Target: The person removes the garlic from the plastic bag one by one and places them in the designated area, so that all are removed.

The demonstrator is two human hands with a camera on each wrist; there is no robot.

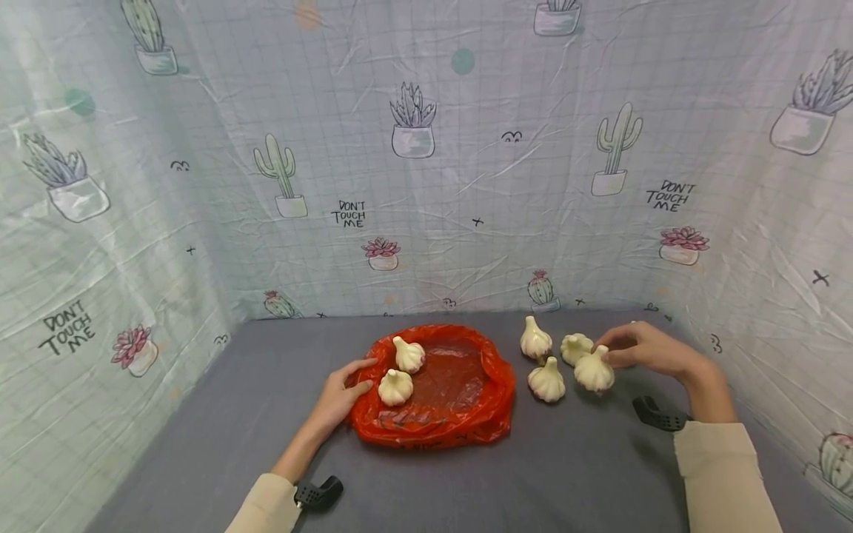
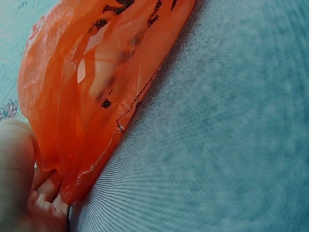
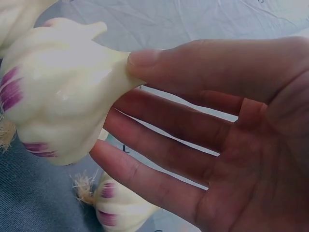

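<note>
Right of the bag [image 1: 433,435], a garlic [image 1: 594,374] was pinched neck-up, nearly upright, by the right hand [image 1: 649,349]; the bag's edge was pinched by the left hand [image 1: 338,394], fingertips hidden in its wrist view.

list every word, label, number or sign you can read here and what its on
"DON'T TOUCH ME": on the backdrop, three times
Black print on the red bag: too creased and blurred to read
Small crosses, also on the backdrop: drawn marks, not words
No readable brand or number
</note>
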